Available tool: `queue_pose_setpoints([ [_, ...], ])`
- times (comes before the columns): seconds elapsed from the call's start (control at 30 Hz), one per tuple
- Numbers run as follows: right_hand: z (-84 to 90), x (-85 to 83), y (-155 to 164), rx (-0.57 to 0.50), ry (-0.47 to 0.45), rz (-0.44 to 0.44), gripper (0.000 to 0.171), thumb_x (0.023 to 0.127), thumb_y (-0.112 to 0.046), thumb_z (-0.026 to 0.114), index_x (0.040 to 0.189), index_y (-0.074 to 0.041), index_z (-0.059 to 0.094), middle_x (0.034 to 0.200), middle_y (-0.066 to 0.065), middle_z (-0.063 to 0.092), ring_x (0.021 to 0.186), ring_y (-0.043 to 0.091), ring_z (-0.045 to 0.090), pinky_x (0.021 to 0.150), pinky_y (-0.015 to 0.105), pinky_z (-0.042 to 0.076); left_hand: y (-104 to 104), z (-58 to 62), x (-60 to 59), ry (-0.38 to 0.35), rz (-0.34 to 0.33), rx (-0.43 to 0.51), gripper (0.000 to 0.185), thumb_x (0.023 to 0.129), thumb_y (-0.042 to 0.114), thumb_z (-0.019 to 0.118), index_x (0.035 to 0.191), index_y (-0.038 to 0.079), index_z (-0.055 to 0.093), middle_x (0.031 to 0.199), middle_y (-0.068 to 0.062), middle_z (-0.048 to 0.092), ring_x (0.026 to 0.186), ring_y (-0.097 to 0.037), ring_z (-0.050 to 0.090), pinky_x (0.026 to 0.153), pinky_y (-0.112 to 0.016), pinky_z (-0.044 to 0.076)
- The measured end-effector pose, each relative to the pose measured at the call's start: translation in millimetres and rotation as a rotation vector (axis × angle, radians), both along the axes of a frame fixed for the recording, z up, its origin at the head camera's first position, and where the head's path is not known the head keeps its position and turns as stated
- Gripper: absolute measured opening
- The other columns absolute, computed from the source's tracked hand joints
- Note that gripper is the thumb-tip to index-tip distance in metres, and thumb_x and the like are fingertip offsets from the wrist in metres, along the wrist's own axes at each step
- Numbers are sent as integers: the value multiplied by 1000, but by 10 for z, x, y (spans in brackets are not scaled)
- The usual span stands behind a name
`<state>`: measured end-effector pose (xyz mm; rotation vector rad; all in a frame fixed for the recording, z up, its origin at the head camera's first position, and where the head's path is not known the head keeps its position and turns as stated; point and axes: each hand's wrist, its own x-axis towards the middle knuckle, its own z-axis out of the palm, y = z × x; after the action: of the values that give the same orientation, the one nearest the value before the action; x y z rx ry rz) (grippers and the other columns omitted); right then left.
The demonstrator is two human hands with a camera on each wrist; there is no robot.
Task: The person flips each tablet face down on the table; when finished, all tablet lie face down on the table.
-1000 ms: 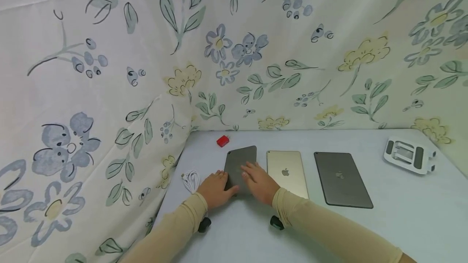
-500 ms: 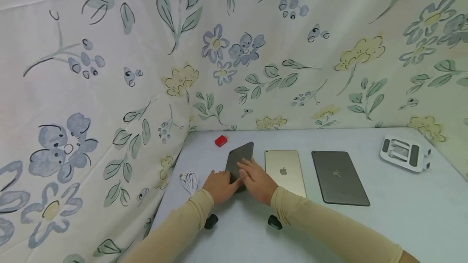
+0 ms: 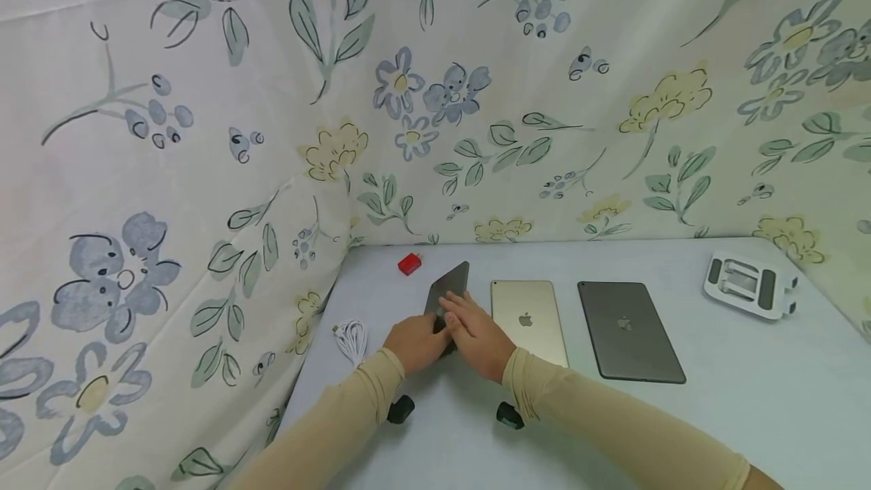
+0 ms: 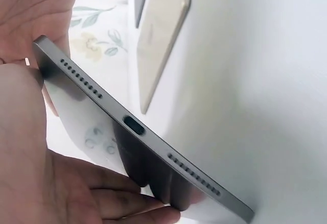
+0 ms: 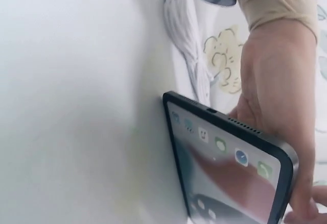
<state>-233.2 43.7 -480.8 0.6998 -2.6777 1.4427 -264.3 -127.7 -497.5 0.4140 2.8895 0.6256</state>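
Tipping grey tablet [image 3: 450,287] up on one long edge, both hands gripping: left hand [image 3: 416,344], right hand [image 3: 479,335]. Next, likely: turning it over, careful of gold tablet [image 3: 528,320].

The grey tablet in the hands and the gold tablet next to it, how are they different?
The grey tablet is tipped up on one edge, gripped by the left hand and right hand; the gold tablet lies flat, untouched. The grey tablet's lit screen shows in the right wrist view; the gold tablet lies face down. Both are thin rectangles.
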Motion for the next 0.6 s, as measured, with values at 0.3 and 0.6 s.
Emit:
queue_pose_setpoints([
  [0.3,47,30,-35,-17,14,16,51,106,-41,30,148,-16,43,156,-4,29,146,30,14,113,52,17,31,77,-15,37,-26,118,65,94,63,39,126,12,66,108,-6,70,89,-21,65,76,-43,53],
  [0.6,123,39,-88,-4,55,52,53,106,-44,29,149,-15,40,157,0,28,145,35,14,112,52,18,70,249,-2,189,-96,156,40,96,34,55,119,4,68,99,-5,72,82,-14,67,69,-33,55],
])
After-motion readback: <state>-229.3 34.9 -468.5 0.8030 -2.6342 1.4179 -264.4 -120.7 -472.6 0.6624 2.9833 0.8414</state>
